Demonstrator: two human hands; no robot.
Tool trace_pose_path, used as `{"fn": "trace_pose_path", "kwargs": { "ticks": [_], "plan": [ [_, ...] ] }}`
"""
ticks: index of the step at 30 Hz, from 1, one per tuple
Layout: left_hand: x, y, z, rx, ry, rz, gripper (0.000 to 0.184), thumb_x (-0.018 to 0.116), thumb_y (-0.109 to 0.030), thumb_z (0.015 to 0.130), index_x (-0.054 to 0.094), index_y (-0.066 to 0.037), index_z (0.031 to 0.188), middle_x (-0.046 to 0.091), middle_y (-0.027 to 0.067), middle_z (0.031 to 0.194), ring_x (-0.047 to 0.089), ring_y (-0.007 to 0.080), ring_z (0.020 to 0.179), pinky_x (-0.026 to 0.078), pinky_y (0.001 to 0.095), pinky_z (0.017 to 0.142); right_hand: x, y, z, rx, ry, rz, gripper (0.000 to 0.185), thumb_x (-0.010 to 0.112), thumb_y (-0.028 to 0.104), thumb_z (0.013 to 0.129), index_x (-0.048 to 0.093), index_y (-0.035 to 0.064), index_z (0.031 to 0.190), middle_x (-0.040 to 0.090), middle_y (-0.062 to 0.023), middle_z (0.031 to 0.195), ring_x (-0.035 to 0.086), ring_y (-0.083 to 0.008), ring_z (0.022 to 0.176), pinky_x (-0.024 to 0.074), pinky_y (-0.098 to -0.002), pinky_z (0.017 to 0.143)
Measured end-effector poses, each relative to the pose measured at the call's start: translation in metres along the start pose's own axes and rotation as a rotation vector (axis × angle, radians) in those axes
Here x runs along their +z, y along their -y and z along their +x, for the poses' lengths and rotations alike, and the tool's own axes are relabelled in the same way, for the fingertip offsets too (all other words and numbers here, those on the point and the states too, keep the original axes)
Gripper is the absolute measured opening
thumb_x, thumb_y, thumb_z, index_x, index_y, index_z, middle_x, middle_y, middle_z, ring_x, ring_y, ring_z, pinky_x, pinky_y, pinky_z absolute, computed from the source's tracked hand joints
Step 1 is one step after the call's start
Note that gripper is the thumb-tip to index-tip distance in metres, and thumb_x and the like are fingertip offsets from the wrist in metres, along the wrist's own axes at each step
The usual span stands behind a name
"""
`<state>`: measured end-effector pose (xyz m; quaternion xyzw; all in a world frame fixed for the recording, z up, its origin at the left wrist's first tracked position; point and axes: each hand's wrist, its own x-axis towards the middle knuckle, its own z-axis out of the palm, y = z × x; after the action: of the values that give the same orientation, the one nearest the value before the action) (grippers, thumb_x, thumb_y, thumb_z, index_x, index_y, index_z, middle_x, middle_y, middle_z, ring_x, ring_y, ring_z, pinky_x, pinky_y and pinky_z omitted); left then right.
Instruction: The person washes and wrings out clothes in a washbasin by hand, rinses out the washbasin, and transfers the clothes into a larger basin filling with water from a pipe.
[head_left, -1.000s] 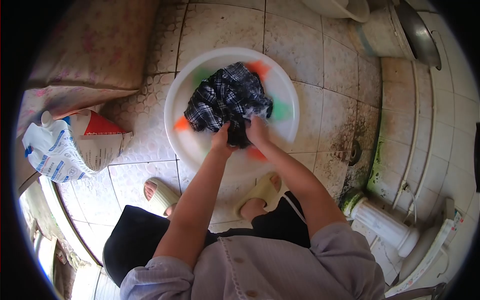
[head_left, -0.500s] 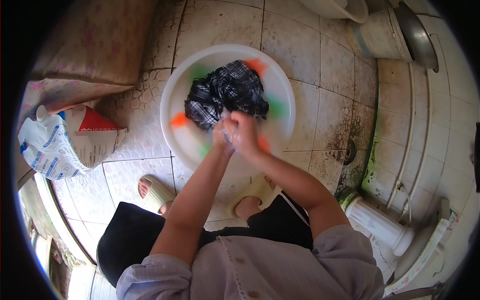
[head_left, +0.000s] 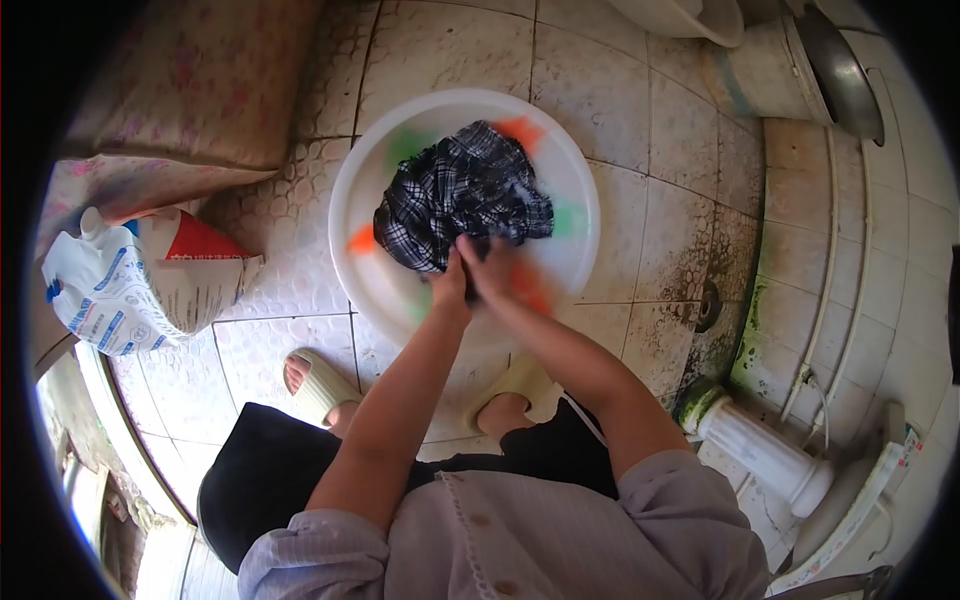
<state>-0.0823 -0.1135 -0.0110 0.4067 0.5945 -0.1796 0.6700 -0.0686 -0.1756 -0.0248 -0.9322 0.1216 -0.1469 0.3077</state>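
A wet black-and-white plaid cloth (head_left: 455,195) lies bunched in a round white basin (head_left: 343,200) with orange and green patches on its inside. At the cloth's lower edge, my left hand (head_left: 450,280) is closed on a dark fold of it. My right hand (head_left: 488,268) presses against the same part from the right, its fingers close to my left hand and wrapped on the fabric. Some fingertips are hidden by the cloth and the hands.
A blue-and-white plastic bag (head_left: 110,295) stands at the left beside a fabric-covered piece (head_left: 190,90). Metal and pale basins (head_left: 840,75) are at the upper right. A white pipe (head_left: 765,455) lies at the lower right, near a floor drain (head_left: 708,305).
Both hands came together above the basin's lower middle, then moved slightly down and back onto the cloth's lower edge. The cloth has spread a little to the right.
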Motion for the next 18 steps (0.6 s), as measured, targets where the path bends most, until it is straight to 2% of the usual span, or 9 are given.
{"fn": "trace_pose_path", "kwargs": {
  "ticks": [1,2,4,6,8,10,14,16,18],
  "plan": [
    [0.000,-0.010,-0.004,-0.198,0.069,-0.060,0.055,0.048,-0.045,0.085,0.043,-0.007,0.125,0.053,0.0102,0.117,0.048,0.0284,0.111,0.038,0.0413,0.095,0.002,0.014,-0.010,0.285,0.217,0.170,0.037,0.060,0.037,0.079,0.059,0.0034,0.094,0.060,-0.0194,0.085,0.059,-0.0351,0.081,0.0452,-0.0403,0.071],
    [-0.006,-0.021,-0.008,-0.194,0.074,-0.058,0.055,0.048,-0.045,0.085,0.043,-0.007,0.125,0.053,0.0102,0.117,0.048,0.0284,0.111,0.038,0.0413,0.095,-0.008,0.018,-0.011,0.283,0.210,0.171,0.037,0.060,0.037,0.079,0.059,0.0034,0.094,0.060,-0.0194,0.085,0.059,-0.0351,0.081,0.0452,-0.0403,0.071],
    [-0.025,-0.042,-0.003,-0.396,0.775,-0.557,0.043,0.041,-0.040,0.088,0.050,-0.008,0.116,0.057,0.0127,0.110,0.052,0.0274,0.104,0.036,0.0431,0.097,-0.049,0.061,0.011,0.050,0.616,0.233,0.042,0.061,0.039,0.080,0.058,0.0014,0.100,0.060,-0.0183,0.087,0.059,-0.0301,0.080,0.0456,-0.0369,0.070],
    [-0.029,-0.048,-0.005,-0.425,0.785,-0.499,0.037,0.038,-0.034,0.090,0.053,-0.007,0.109,0.058,0.0128,0.104,0.054,0.0272,0.100,0.041,0.0418,0.093,-0.073,0.078,0.019,0.073,0.759,0.223,0.031,0.060,0.032,0.080,0.057,0.0031,0.091,0.058,-0.0183,0.088,0.056,-0.0345,0.085,0.0443,-0.0403,0.071],
    [-0.008,-0.021,0.003,-0.161,0.579,-0.405,0.032,0.041,-0.028,0.089,0.053,-0.005,0.108,0.059,0.0104,0.100,0.055,0.0242,0.095,0.046,0.0374,0.086,-0.070,0.074,0.034,-0.141,0.482,0.216,0.024,0.060,0.025,0.079,0.055,0.0040,0.088,0.056,-0.0171,0.083,0.056,-0.0344,0.079,0.0442,-0.0398,0.069],
    [0.016,-0.040,-0.076,0.011,0.329,-0.225,0.030,0.046,-0.022,0.088,0.049,-0.003,0.111,0.058,0.0075,0.097,0.055,0.0207,0.093,0.048,0.0361,0.080,-0.048,0.047,0.064,0.032,0.128,0.167,0.020,0.059,0.012,0.076,0.048,0.0039,0.090,0.052,-0.0149,0.084,0.054,-0.0331,0.079,0.0429,-0.0379,0.070],
    [-0.001,-0.070,-0.047,-0.271,0.860,-0.383,0.040,0.037,-0.036,0.092,0.047,-0.005,0.113,0.056,0.0123,0.102,0.054,0.0277,0.096,0.046,0.0438,0.084,-0.083,0.082,0.021,-0.184,0.389,0.332,0.017,0.054,0.005,0.076,0.045,0.0042,0.090,0.050,-0.0142,0.083,0.052,-0.0321,0.082,0.0422,-0.0368,0.072],
    [-0.005,-0.032,-0.016,-0.271,0.772,-0.431,0.047,0.034,-0.044,0.092,0.047,-0.004,0.113,0.056,0.0152,0.103,0.054,0.0264,0.097,0.046,0.0434,0.084,-0.075,0.078,0.035,-0.243,0.408,0.335,0.012,0.055,0.011,0.080,0.048,0.0043,0.087,0.054,-0.0156,0.081,0.055,-0.0338,0.079,0.0435,-0.0383,0.069],
    [0.016,-0.014,-0.033,-0.223,0.576,-0.319,0.038,0.038,-0.042,0.092,0.052,-0.010,0.106,0.057,0.0128,0.103,0.056,0.0261,0.095,0.045,0.0442,0.086,-0.053,0.058,0.065,0.218,0.277,0.145,0.018,0.056,0.021,0.083,0.051,0.0041,0.082,0.058,-0.0183,0.078,0.058,-0.0355,0.073,0.0438,-0.0402,0.062]
  ]
}}
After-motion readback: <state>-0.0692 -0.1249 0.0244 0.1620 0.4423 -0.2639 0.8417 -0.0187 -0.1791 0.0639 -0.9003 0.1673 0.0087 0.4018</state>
